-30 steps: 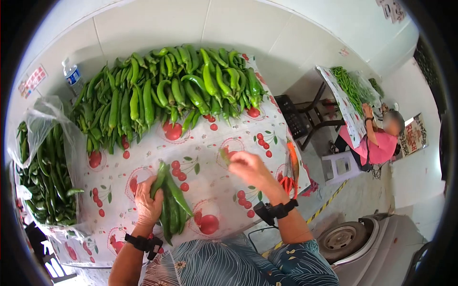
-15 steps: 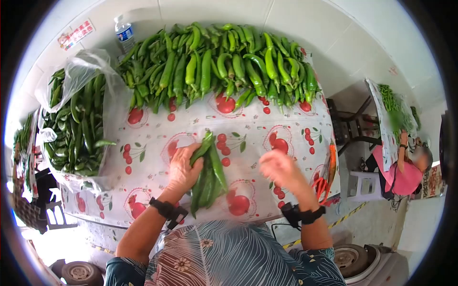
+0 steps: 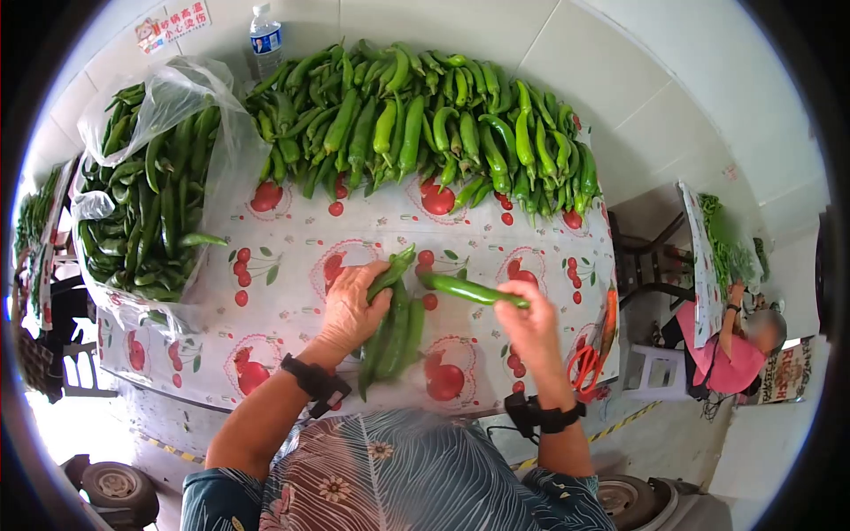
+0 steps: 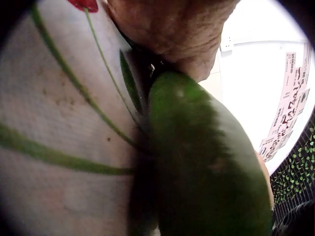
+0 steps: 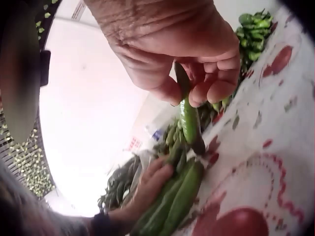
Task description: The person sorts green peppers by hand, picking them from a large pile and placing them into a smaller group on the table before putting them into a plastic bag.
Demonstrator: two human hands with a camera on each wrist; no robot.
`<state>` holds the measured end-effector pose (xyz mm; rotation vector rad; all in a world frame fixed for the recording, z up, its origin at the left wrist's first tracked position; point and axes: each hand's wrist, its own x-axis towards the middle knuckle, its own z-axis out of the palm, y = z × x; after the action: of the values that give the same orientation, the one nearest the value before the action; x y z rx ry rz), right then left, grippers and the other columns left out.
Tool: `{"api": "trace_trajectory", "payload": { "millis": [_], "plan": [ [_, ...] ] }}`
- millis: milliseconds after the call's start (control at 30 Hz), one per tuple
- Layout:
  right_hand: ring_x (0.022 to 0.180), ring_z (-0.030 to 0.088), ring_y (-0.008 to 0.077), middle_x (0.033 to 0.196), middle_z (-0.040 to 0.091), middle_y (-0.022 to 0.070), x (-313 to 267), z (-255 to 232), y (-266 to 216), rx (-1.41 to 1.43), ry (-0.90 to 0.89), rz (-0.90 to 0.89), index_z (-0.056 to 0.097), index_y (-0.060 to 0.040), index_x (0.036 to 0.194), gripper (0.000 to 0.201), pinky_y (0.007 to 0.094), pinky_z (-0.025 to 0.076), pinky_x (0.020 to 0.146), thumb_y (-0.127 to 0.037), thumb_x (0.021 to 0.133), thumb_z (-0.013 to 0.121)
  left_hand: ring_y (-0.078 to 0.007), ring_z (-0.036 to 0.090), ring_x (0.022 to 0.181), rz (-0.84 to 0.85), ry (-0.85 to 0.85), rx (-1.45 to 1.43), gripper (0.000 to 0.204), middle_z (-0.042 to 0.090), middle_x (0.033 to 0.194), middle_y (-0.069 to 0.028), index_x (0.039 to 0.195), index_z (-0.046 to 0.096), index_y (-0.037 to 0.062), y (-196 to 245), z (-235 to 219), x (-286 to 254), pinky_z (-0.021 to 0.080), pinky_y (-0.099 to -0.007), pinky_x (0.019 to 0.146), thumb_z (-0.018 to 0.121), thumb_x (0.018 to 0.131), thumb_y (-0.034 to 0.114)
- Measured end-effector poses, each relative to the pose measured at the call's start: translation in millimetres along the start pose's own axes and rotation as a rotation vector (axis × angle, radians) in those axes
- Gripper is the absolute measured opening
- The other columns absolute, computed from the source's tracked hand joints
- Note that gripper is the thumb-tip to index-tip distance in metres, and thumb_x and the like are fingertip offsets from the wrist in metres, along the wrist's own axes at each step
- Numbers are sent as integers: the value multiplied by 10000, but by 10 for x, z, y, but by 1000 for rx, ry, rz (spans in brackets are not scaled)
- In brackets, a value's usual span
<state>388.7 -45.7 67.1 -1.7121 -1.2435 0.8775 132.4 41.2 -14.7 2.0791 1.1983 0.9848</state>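
On the patterned tablecloth, my left hand (image 3: pixel 354 311) grips a small bunch of long green peppers (image 3: pixel 390 341) near their upper ends. In the left wrist view one green pepper (image 4: pixel 197 152) fills much of the picture below that hand (image 4: pixel 177 29). To the right of the bunch, my right hand (image 3: pixel 533 332) pinches a single green pepper (image 3: pixel 474 290) by one end; its other end points left toward the bunch. The right wrist view shows thumb and fingertips (image 5: pixel 199 93) closed on this pepper (image 5: pixel 189 120), with the left hand (image 5: pixel 152 184) and the bunch beyond.
A long heap of green peppers (image 3: pixel 412 133) lines the table's far side. At the left stands an open clear plastic bag (image 3: pixel 235 133) full of peppers, with a water bottle (image 3: pixel 265 40) behind. Red-handled scissors (image 3: pixel 583 367) lie at the right edge. Another person (image 3: pixel 730 358) sits far right.
The head view has turned, shifting the scene rightward. My right hand, apart from the bunch half a second ago, now holds one pepper beside it. My left hand keeps holding the bunch.
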Motion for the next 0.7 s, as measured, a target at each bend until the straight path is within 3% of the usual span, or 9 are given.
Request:
{"api": "trace_trajectory", "payload": {
  "millis": [67, 167, 267, 300, 400, 433, 533, 567, 700],
  "plan": [
    [680, 564, 64, 758, 644, 40, 37, -333, -180, 165, 10, 72, 622, -40, 1072, 250, 240, 462, 597, -148, 850, 657, -337, 588, 983, -8, -2, -7, 376, 648, 1044, -136, 1158, 572, 70, -1, 1, 12, 460, -430, 898, 631, 790, 129],
    [709, 582, 75, 781, 658, 45, 184, -498, -352, -11, 54, 94, 614, -28, 1084, 272, 240, 469, 636, -150, 847, 668, -342, 587, 981, -12, -12, -9, 379, 648, 1032, -135, 1159, 570, 70, 5, -11, 12, 463, -436, 887, 628, 790, 132],
    [667, 547, 68, 766, 620, -1, 391, -337, -53, -267, 5, 17, 627, -37, 1066, 238, 229, 449, 605, -132, 851, 661, -342, 587, 976, -16, -26, 2, 375, 646, 1019, -135, 1156, 568, 71, -19, -2, 10, 462, -438, 883, 627, 791, 131],
    [685, 572, 106, 772, 634, 24, 401, -247, 121, -427, 3, -22, 613, -29, 1082, 275, 267, 478, 645, -134, 834, 671, -341, 586, 967, -17, -25, 0, 366, 643, 1007, -134, 1148, 568, 73, -13, -2, 11, 464, -439, 878, 624, 791, 129],
    [797, 648, 308, 893, 658, 134, 293, -166, 237, -389, 15, 10, 614, -57, 1050, 311, 394, 501, 730, -181, 782, 710, -341, 585, 961, -1, -4, -9, 364, 640, 1002, -132, 1147, 565, 75, 5, -9, 10, 464, -439, 874, 623, 792, 127],
    [850, 639, 307, 955, 651, 137, 231, -192, 260, -381, 0, 81, 613, -59, 1045, 310, 392, 493, 759, -188, 781, 712, -340, 585, 959, 1, -3, -8, 367, 640, 1008, -133, 1150, 563, 76, 2, -6, 0, 465, -438, 873, 623, 791, 126],
    [926, 616, 320, 991, 651, 135, -33, -336, 349, -663, -4, -80, 615, -57, 1037, 310, 400, 482, 803, -168, 763, 708, -336, 584, 956, 9, -5, 0, 377, 641, 1021, -133, 1156, 558, 75, -11, 0, 13, 464, -435, 873, 625, 788, 123],
    [977, 591, 324, 1012, 645, 133, -100, -386, 302, -699, -51, 14, 621, -54, 1039, 320, 411, 471, 831, -148, 745, 706, -334, 585, 955, 8, -9, 7, 381, 642, 1023, -133, 1157, 556, 74, -17, -2, 17, 464, -433, 874, 626, 786, 122],
    [967, 589, 338, 1025, 630, 149, -305, -548, 498, -770, -20, -100, 626, -41, 1057, 335, 420, 475, 823, -123, 740, 692, -327, 588, 951, 19, -15, 9, 388, 646, 1022, -137, 1157, 553, 65, -16, -13, 10, 460, -423, 880, 628, 782, 122]
  ]
}}
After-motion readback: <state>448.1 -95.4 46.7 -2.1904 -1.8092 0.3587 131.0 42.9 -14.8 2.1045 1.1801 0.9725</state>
